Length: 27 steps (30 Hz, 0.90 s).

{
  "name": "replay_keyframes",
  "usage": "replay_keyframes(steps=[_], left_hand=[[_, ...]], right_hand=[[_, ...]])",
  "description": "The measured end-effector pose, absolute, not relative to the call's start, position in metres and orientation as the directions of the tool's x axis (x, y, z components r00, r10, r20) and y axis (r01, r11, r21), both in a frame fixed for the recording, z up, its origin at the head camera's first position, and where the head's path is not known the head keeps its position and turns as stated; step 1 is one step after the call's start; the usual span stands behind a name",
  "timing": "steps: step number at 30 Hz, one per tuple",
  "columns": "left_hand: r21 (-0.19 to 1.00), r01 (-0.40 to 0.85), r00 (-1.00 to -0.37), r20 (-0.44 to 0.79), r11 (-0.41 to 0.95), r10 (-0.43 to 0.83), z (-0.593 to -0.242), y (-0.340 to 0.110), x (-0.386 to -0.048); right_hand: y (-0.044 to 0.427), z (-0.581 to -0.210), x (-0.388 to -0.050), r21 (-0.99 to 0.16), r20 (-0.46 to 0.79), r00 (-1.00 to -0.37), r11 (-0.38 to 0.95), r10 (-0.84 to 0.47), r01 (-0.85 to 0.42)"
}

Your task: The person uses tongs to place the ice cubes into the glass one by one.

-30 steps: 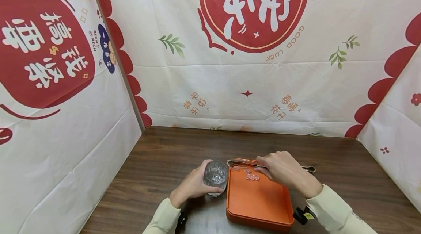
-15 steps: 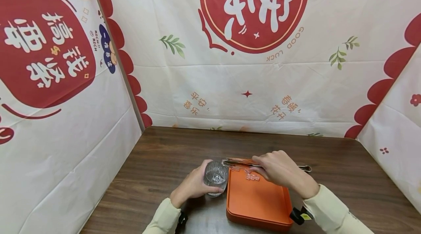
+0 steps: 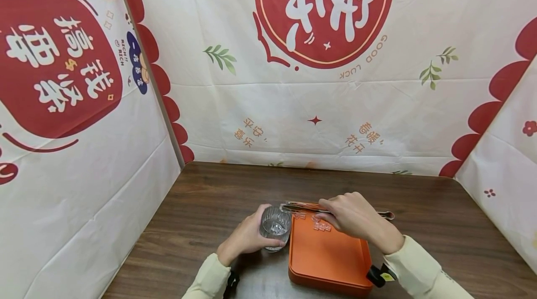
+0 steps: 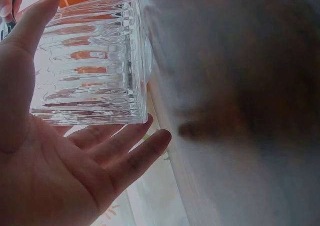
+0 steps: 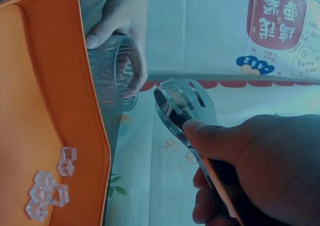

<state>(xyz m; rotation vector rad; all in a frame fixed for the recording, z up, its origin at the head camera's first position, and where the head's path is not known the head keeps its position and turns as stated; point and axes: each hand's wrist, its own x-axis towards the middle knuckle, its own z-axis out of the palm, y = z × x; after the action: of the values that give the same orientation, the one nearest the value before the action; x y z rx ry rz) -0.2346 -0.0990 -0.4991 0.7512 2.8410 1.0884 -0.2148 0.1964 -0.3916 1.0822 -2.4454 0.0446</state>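
Observation:
My left hand holds a ribbed clear glass upright on the table, thumb on the near side and fingers round the far side. Something clear lies in its bottom. My right hand grips metal serving tongs with slotted heads, thumb along one arm. In the head view the tongs lie level across the tray's far edge, their heads over the glass's right rim. The heads are close together, and I cannot tell whether anything is between them. Several small clear cubes lie in the orange tray.
The tray stands on the dark wooden table, just right of the glass. A printed white cloth hangs behind the table, with more cloth at both sides. A black wrist strap hangs near the tray's right edge.
My right hand and the tongs have moved left, bringing the tong heads from beside the glass to over its rim. My left hand and the glass have stayed in place.

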Motion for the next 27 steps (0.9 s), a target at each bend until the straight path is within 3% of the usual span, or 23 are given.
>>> replay_keyframes(steps=[27], left_hand=[[0.641,0.404,-0.894,0.127,0.652,0.429,-0.4980,-0.0989,-0.2336]], right_hand=[[0.1911,-0.3930,-0.2145,0.128,0.394,-0.612,0.700,-0.686,-0.702]])
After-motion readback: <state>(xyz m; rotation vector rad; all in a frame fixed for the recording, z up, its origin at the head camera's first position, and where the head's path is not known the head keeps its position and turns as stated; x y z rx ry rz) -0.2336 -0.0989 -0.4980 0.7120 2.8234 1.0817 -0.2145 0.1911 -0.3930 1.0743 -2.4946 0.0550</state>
